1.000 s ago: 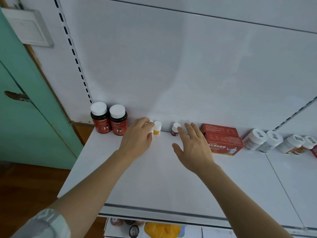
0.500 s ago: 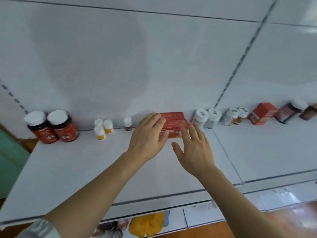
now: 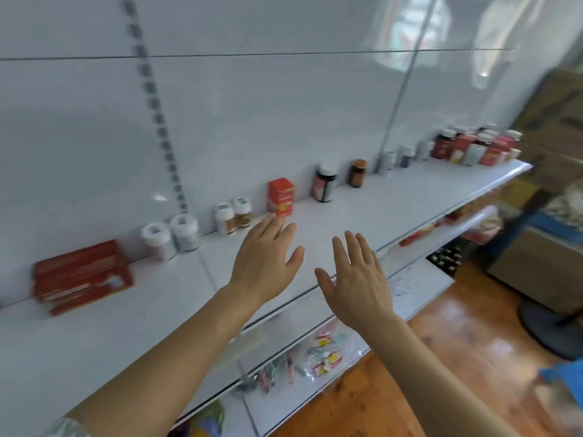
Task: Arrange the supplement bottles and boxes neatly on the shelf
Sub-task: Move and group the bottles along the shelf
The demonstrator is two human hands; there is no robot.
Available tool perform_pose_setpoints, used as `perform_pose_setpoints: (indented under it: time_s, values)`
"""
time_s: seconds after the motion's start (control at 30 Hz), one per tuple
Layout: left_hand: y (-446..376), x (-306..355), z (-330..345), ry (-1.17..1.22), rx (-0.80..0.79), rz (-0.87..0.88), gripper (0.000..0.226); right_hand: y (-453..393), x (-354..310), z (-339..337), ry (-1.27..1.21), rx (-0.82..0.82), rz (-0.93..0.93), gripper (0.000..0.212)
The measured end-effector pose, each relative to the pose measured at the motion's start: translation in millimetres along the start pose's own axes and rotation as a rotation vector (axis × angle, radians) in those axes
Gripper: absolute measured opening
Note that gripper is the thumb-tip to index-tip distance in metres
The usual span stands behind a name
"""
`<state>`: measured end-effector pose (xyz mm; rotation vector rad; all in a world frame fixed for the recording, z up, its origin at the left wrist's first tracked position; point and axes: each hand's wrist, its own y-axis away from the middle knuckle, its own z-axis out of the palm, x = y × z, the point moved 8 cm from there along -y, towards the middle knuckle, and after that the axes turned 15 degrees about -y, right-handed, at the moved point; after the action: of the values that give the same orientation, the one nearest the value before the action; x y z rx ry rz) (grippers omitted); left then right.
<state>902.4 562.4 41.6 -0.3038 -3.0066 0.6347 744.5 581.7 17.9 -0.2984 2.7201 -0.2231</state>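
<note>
Both hands hover over the white shelf (image 3: 362,209) with fingers straight and spread, holding nothing: the left hand (image 3: 265,260) with its fingertips just short of a small upright red box (image 3: 281,198), the right hand (image 3: 356,279) beside it, nearer the shelf's front edge. The supplement goods stand in a loose row along the back wall, all beyond the fingers. Left of the red box are two small white-capped bottles with orange labels (image 3: 233,215), then two white jars (image 3: 170,236), and farther left a stack of flat red boxes (image 3: 82,275) lying down, well apart from either hand. Right of the small box stand a dark bottle with a white cap (image 3: 325,184) and a brown bottle (image 3: 357,173), then a few small pale bottles (image 3: 397,157), and at the far end a crowded cluster of red and white bottles and boxes (image 3: 473,146). The whole view is smeared, so no label can be read and the far cluster cannot be counted. On the lower shelf (image 3: 340,367), small packets show only partly under the upper shelf's edge.
</note>
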Motion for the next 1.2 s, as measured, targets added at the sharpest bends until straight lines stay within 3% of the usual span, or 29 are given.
perform_pose_setpoints:
  time_s: [0.33, 0.7, 0.9, 1.2]
  values:
    - [-145.7, 207.1, 81.4, 0.088, -0.084, 0.253, 0.058, -25.2, 221.4, -83.9, 0.066, 0.104, 0.276, 0.074]
    - [-320.0, 380.7, 148.8, 0.166, -0.134, 0.386, 0.055, -103.6, 419.5, -152.1, 0.119, 0.153, 0.428, 0.073]
    - [-398.2, 461.2, 191.6, 0.166, -0.146, 0.385, 0.054, -156.5, 522.6, -177.7, 0.069, 0.173, 0.389, 0.072]
    - [-503.8, 524.7, 250.5, 0.173, -0.201, 0.173, 0.051, -266.3, 654.0, -215.7, 0.070, 0.118, 0.190, 0.068]
